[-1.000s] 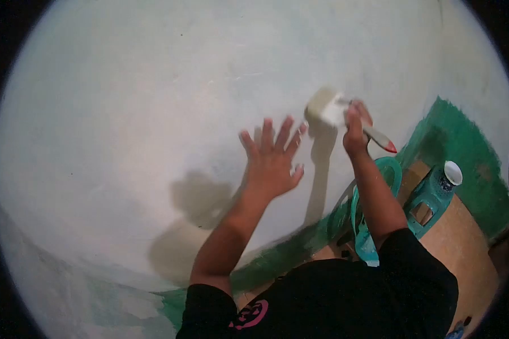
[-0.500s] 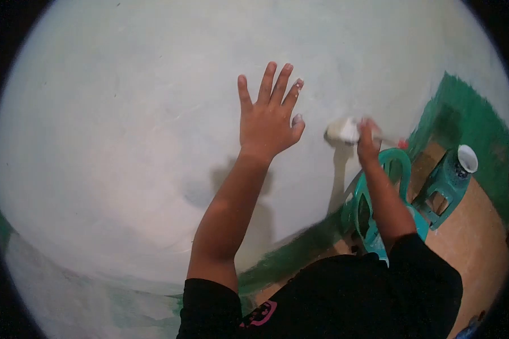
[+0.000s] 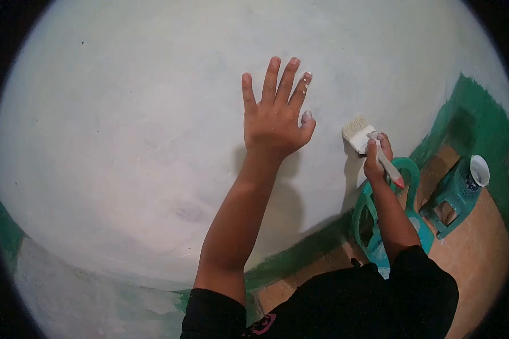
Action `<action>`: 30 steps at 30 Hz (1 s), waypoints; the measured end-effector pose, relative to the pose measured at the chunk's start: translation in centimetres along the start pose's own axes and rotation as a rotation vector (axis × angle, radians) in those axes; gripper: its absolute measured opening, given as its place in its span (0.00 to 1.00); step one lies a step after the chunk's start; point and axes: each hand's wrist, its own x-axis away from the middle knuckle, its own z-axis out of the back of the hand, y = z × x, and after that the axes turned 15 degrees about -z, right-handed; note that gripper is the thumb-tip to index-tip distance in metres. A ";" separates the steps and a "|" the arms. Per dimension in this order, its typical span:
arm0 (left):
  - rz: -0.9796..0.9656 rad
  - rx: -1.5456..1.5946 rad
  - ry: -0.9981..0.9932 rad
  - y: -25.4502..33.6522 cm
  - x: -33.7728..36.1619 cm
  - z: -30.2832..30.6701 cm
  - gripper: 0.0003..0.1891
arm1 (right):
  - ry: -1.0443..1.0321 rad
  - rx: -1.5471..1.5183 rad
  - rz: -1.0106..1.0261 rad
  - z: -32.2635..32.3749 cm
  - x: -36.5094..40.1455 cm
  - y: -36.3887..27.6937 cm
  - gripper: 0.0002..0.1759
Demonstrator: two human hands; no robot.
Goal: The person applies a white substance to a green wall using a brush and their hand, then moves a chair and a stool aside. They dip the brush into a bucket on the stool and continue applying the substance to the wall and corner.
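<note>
My left hand (image 3: 276, 118) lies with fingers spread against the white-painted wall (image 3: 124, 141). White paint marks its thumb and index finger. To the right, my right hand (image 3: 378, 155) grips a wide paintbrush (image 3: 390, 168) by the base of its handle, which ends in a red tip. The brush's pale bristles point up and left, close to the wall, and its ferrule is coated in white paint. Shadows of the brush and my left arm fall on the wall.
Below my right hand stands a turquoise plastic chair (image 3: 414, 169). Beside it is a green stool (image 3: 455, 195) bearing a white container (image 3: 479, 169). Green paint (image 3: 481, 124) covers the wall at right and along its base. The floor (image 3: 464, 271) is tan tile.
The brush has turned from nearly level to a slant, bristles up and left, and sits lower right in view. The view has shifted slightly. My left hand stays spread on the wall.
</note>
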 end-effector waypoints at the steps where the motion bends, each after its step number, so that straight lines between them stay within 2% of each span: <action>1: -0.003 0.002 0.016 0.1 0.0 0.0 0.27 | -0.024 -0.087 -0.072 0.0 -0.1 -0.8 0.13; 3: -0.014 -0.009 0.044 0.1 -0.2 0.0 0.27 | 0.018 -0.001 0.121 -0.4 -3.5 -4.3 0.11; 5: -0.028 -0.023 0.078 0.3 -0.5 0.1 0.26 | 0.003 -0.024 0.135 -2.0 -6.9 -9.4 0.11; 7: -0.009 -0.014 0.078 0.4 -0.6 0.3 0.26 | 0.027 -0.094 0.232 -4.0 -9.5 -13.0 0.11; 10: -0.012 -0.007 0.089 0.5 -1.0 0.6 0.25 | -0.014 -0.143 0.263 -4.3 -10.4 -13.7 0.11; 12: -0.017 -0.005 0.096 0.4 -1.1 0.6 0.25 | -0.033 0.006 0.184 -2.6 -9.0 -11.3 0.11; 13: -0.019 0.002 0.101 0.4 -1.1 0.7 0.25 | -0.010 0.100 0.277 -2.0 -7.7 -9.9 0.12; 15: -0.018 -0.010 0.111 0.3 -1.1 0.7 0.25 | -0.061 0.093 0.070 0.2 -4.2 -4.1 0.12; 16: -0.026 -0.017 0.120 0.4 -1.0 0.7 0.25 | -0.009 0.127 0.144 0.8 -2.5 -2.6 0.12; 17: -0.023 -0.018 0.124 0.4 -1.0 0.7 0.25 | -0.061 0.173 -0.004 1.8 -1.1 -1.4 0.12; 20: -0.021 0.006 0.123 0.5 -1.3 0.7 0.25 | -0.059 0.106 0.016 2.1 -1.1 -2.5 0.11; 23: -0.006 0.017 0.118 0.7 -1.3 1.0 0.25 | -0.060 0.155 0.127 0.3 -5.6 -9.6 0.11; 24: -0.008 0.021 0.088 0.7 -1.5 1.2 0.25 | -0.066 0.090 0.202 -0.5 -7.2 -11.8 0.11; 26: -0.007 0.015 0.065 0.6 -1.8 1.5 0.26 | -0.076 -0.139 0.132 -2.8 -9.3 -14.9 0.11; 29: -0.023 0.036 0.036 0.1 -2.0 1.9 0.27 | -0.041 -0.043 0.160 -3.5 -9.9 -14.5 0.12; 30: -0.049 0.063 -0.008 -0.1 -2.1 2.0 0.27 | -0.046 -0.031 0.254 -3.2 -9.3 -13.5 0.12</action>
